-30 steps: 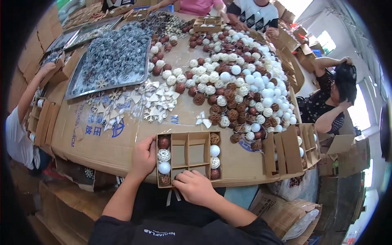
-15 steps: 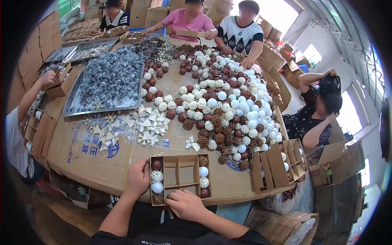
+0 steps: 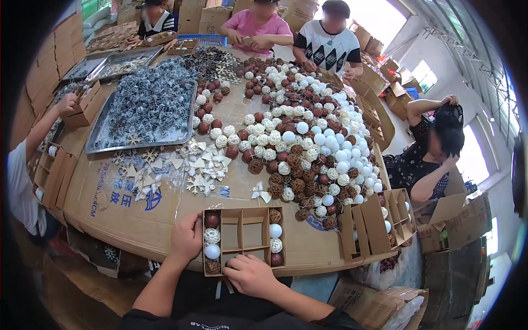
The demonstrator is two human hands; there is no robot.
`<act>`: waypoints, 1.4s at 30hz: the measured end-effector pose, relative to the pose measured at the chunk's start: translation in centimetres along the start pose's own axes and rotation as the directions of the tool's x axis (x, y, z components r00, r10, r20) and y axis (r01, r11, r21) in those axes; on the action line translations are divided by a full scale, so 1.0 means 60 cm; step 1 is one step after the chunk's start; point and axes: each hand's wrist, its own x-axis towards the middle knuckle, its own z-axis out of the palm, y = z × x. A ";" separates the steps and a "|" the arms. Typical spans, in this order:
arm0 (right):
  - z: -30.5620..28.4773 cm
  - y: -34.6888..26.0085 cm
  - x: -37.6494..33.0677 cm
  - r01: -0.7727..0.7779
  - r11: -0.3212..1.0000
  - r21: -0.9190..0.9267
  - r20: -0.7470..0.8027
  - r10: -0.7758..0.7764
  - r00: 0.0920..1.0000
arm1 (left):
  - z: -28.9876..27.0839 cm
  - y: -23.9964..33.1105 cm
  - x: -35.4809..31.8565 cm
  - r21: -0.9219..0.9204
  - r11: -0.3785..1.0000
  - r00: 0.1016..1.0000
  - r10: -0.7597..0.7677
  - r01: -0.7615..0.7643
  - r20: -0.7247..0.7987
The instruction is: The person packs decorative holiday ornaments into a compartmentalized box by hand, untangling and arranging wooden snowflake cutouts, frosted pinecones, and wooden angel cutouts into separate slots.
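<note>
Divided cardboard box (image 3: 231, 229) sits at the lower centre of the frame, over the near edge of a cardboard-covered table (image 3: 129, 231). Its left column holds 4 balls, from top to bottom a dark red ball (image 3: 211, 220), a white woven ball (image 3: 212, 236), a smooth white ball (image 3: 212, 252) and a brown wicker ball (image 3: 212, 267). Its right column holds another 4, with brown wicker at the top and dark red at the bottom. Between the columns, the 2 upper compartments show bare board.

The left hand (image 3: 187, 237) grasps the box's left wall, thumb uppermost. The right hand (image 3: 252, 273) lies over the box's lower edge, its fingers bent inward across the near wall; whether they pinch anything, I cannot tell, as the tips are hidden.

Beyond the box, a white winged ornament (image 3: 260, 192) lies near the middle of the frame, with pale flat cutouts (image 3: 202, 163) to its upper left. A metal tray (image 3: 179, 135) of frosted grey-blue pieces (image 3: 146, 104) fills the upper left, and a broad heap of balls (image 3: 302, 127) spreads through the upper centre and right. Another partitioned carton (image 3: 378, 224) stands at the lower right of the table.
</note>
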 end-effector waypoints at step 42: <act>-0.003 -0.005 0.017 0.023 1.000 -0.016 -0.048 -0.024 0.999 | -0.010 0.000 -0.006 -0.043 0.996 0.997 -0.080 0.080 -0.008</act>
